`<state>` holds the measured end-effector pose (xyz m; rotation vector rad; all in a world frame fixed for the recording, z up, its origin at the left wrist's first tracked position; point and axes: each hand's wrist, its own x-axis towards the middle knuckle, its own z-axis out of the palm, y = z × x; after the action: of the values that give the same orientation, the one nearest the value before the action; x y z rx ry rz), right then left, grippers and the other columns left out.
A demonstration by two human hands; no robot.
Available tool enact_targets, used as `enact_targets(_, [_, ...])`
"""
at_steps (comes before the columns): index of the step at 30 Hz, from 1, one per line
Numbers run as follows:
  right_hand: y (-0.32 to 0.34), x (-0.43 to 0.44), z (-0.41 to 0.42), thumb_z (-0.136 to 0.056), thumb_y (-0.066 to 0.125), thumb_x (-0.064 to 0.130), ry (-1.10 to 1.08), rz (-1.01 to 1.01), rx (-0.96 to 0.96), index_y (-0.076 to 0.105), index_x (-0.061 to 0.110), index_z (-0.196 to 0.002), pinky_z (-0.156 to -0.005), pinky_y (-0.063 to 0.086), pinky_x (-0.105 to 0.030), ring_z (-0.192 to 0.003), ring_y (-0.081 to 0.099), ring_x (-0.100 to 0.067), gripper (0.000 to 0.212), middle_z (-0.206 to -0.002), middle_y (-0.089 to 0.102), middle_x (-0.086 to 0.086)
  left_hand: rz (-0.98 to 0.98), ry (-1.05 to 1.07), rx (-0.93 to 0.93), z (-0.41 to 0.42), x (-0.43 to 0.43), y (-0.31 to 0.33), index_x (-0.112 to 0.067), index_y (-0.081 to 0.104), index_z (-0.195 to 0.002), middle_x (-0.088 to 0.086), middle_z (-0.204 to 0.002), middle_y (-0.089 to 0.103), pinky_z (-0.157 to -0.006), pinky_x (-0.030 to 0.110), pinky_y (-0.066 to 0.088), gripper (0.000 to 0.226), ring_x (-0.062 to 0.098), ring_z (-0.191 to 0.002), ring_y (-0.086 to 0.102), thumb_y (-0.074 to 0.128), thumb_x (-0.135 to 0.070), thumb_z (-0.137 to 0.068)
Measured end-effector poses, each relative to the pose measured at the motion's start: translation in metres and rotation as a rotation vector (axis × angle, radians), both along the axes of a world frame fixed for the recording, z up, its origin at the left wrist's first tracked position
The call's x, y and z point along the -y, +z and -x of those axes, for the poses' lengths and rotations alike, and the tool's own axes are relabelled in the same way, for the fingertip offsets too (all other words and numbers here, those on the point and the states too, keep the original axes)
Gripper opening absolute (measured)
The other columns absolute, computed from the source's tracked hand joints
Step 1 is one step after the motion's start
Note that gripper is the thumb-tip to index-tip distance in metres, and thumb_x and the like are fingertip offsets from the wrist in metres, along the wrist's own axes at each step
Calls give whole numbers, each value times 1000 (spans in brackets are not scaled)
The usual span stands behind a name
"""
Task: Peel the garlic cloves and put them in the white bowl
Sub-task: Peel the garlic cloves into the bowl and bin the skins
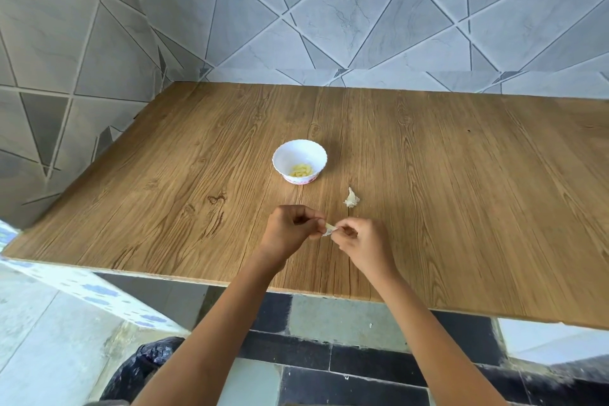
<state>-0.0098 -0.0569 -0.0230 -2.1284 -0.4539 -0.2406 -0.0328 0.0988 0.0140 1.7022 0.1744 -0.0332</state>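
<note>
A small white bowl (299,160) with a scalloped rim stands on the wooden table and holds several peeled yellowish cloves (301,170). Nearer to me, my left hand (291,232) and my right hand (357,237) meet over the table and both pinch one garlic clove (330,229), whose papery white skin shows between the fingertips. A remaining piece of the garlic bulb (352,198), still in its skin, lies on the table just right of and in front of the bowl.
The wooden table (461,191) runs to a tiled wall at the back and left. Its front edge lies under my forearms. A black plastic bag (145,369) sits on the floor below at the left.
</note>
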Motion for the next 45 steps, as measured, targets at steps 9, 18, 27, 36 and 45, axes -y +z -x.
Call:
enact_targets(9, [6, 0, 3, -88, 55, 4, -12, -304, -448, 65, 9, -66, -49, 47, -23, -51, 57, -12, 25, -59, 62, -2, 167, 7, -24, 1, -6, -1, 3, 67, -92, 9, -77, 70, -57, 13, 50, 9, 7, -64, 66, 62, 5, -85])
enact_targets(18, [-1, 3, 4, -78, 75, 16, -19, -104, -173, 71, 14, -88, -60, 44, -10, -65, 57, 0, 11, -74, 65, 10, 106, 17, -27, 0, -8, -1, -1, 68, -88, 11, -82, 69, -70, 20, 55, 11, 14, -72, 65, 66, 7, -81])
enact_targets(27, [9, 1, 6, -92, 59, 10, 111, -411, -515, 68, 11, -82, -53, 46, -18, -57, 57, -3, 14, -68, 66, 1, 127, -65, -18, 0, -6, -2, -5, 67, -91, 3, -74, 68, -69, 21, 56, 7, 9, -71, 67, 64, 0, -86])
enact_targets(36, [8, 0, 7, -97, 51, 22, -47, -141, -333, 48, 17, -59, -44, 30, -21, -43, 39, -6, 38, -48, 44, 8, 26, 13, -2, 0, -4, -4, -4, 67, -86, 11, -74, 67, -62, 18, 52, 8, 11, -66, 66, 63, 3, -86])
enact_targets(45, [-30, 18, 18, -88, 41, 39, -173, 450, 153, 63, 3, -119, -100, 42, -46, -115, 59, -29, 52, -120, 65, -12, -637, 446, -20, -24, -56, -15, -19, 73, -84, -2, -75, 67, -62, 25, 42, 9, 21, -77, 64, 68, -15, -78])
